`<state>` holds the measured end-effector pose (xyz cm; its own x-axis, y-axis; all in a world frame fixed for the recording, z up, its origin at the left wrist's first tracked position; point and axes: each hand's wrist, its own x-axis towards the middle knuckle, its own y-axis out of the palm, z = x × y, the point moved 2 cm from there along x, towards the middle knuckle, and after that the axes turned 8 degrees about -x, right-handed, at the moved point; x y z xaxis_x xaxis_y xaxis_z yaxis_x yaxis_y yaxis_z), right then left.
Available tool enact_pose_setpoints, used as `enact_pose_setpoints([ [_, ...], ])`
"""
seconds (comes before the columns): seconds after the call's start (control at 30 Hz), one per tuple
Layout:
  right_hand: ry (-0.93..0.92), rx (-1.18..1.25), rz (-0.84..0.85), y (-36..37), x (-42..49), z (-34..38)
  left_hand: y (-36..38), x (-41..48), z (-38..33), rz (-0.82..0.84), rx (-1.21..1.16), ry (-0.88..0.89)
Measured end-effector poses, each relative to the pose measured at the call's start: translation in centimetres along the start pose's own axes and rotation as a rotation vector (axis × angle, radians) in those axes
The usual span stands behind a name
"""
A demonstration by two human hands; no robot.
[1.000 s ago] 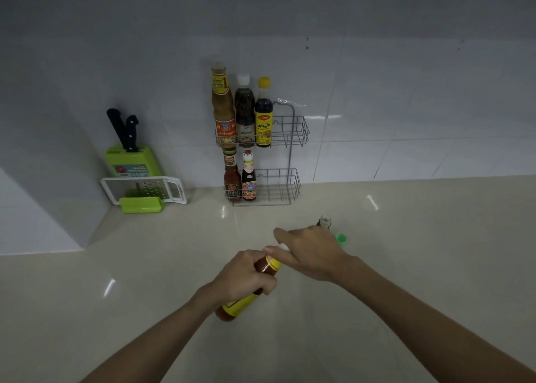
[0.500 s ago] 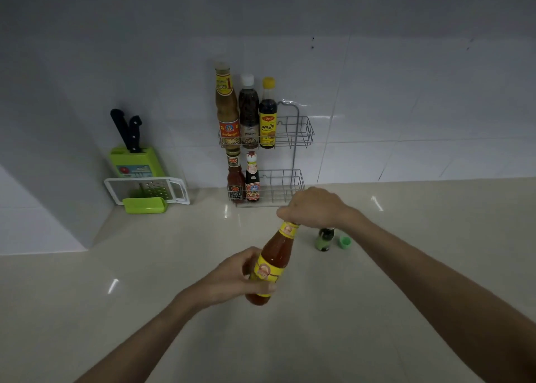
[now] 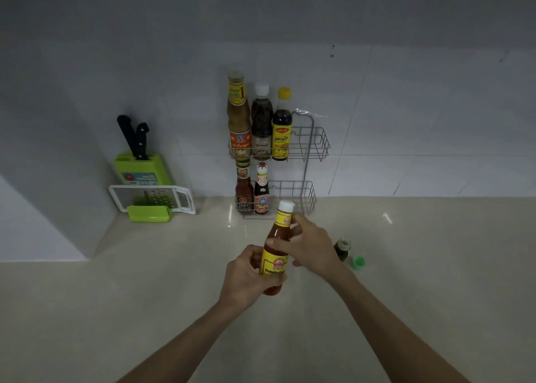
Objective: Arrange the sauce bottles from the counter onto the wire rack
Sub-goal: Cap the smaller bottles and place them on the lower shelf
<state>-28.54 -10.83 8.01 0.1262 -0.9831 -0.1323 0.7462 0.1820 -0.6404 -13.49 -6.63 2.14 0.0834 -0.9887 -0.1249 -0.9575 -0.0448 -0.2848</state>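
Both hands hold a red chilli sauce bottle [image 3: 275, 255] upright above the tabletop [image 3: 145, 310], in front of the wire rack [image 3: 316, 144]: the left hand [image 3: 246, 278] has its grip closed around the labelled body, and the right hand [image 3: 311, 246] pinches the neck. Five bottles already stand in the wire rack, three on its upper shelf and two on its lower shelf, with free space on the right side of both. Judging from this, the task is well along; the held bottle and a small dark bottle [image 3: 342, 249] to the front right of the rack, beside a loose green cap [image 3: 358, 261], remain.
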Motion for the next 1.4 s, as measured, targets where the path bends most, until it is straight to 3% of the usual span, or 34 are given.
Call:
enact_pose_setpoints([
  [0.1,0.005,0.157,0.036,0.2,2.0,-1.1,0.3,2.3,0.4,0.059,-0.027,-0.008],
  [0.23,-0.029,0.247,-0.123,-0.8,6.7,-2.0,-0.2,7.8,-0.2,0.234,0.004,-0.008],
  [0.47,-0.161,0.200,-0.397,-0.6,15.1,-4.4,-1.2,16.5,-2.6,0.179,0.009,-0.035],
  [1.0,-0.144,-0.114,-0.132,3.0,23.7,-6.0,1.0,20.6,-1.2,0.129,-0.037,-0.049],
  [1.4,-0.098,-0.245,-0.141,3.8,24.3,-6.1,1.2,21.1,-0.3,0.158,-0.062,-0.086],
])
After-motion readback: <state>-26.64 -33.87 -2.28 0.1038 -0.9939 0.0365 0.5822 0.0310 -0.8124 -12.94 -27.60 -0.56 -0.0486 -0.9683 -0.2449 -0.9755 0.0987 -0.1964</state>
